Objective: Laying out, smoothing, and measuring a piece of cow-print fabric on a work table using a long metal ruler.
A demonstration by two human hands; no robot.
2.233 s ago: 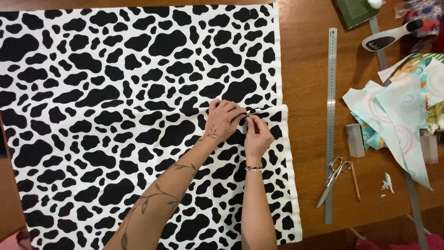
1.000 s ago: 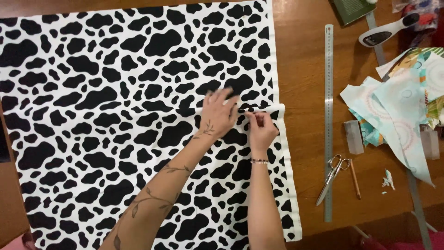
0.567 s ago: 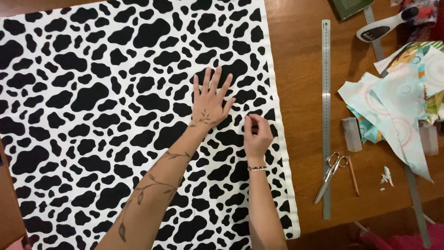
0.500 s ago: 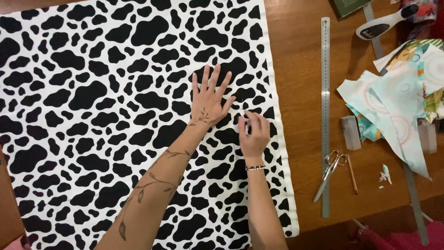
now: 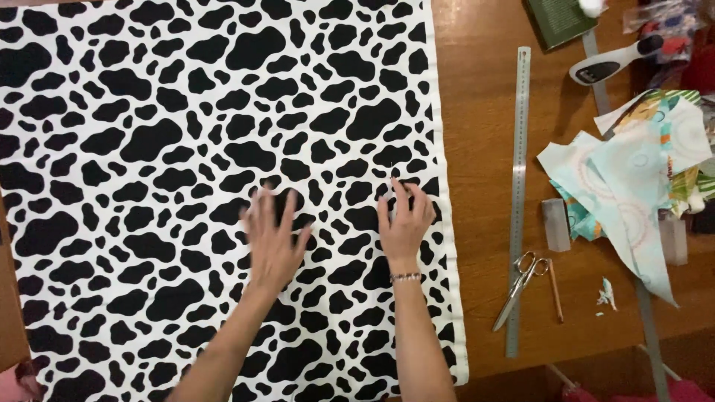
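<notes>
- The cow-print fabric [image 5: 149, 149] lies flat on the wooden table [image 5: 484, 149] and sits directly under both hands; it spreads far to the left of them and away from the person.
- The left hand [image 5: 274, 237] rests palm down, fingers spread apart, holding nothing. It looks blurred.
- The right hand [image 5: 406, 223] also lies flat, fingers loosely apart, gripping nothing.
- The right edge of the fabric [image 5: 447, 246] runs away from the person, just right of the right hand, so this hand is the nearer 1.
- Further right are a metal ruler [image 5: 518, 193], parallel to that edge, and scissors [image 5: 518, 286].
</notes>
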